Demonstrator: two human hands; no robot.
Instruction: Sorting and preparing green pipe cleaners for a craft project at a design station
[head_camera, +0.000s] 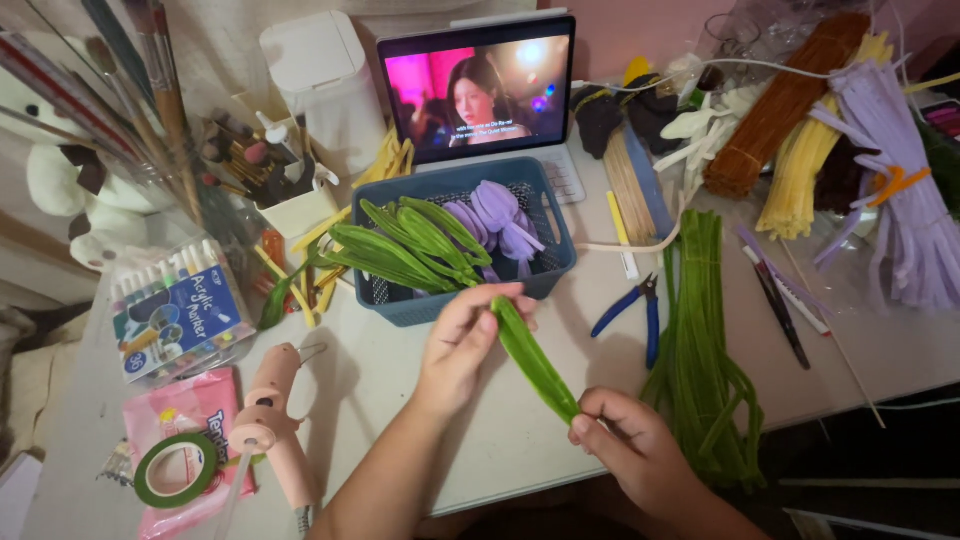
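- Left hand (462, 345): fingers (487, 322) pinched closed on the upper end of a green pipe-cleaner leaf (532, 358), thumb on one side, fingertips on the other.
- Right hand (628, 440): fingers (590, 412) curled tight on the lower tip of the same leaf, thumb and forefinger clamping it.
- Leaf spans between both hands, running diagonally, held above the white bench (400, 400), just in front of the blue basket (462, 290).
- Basket holds more finished green leaves (400, 245) and purple pipe-cleaner pieces (495, 215); leaves hang over its left rim.
- Right of the hands: loose bundle of green pipe cleaners (700, 340) lying on the bench, blue-handled pliers (635, 310) just beside it.
- Left of the hands: pink glue gun (270, 420), roll of green tape (177, 470) on a pink packet, box of markers (180, 310).
- Behind basket: tablet (478, 85) with screen on.
- Far right: brown, yellow and lilac pipe-cleaner bundles (840, 130).
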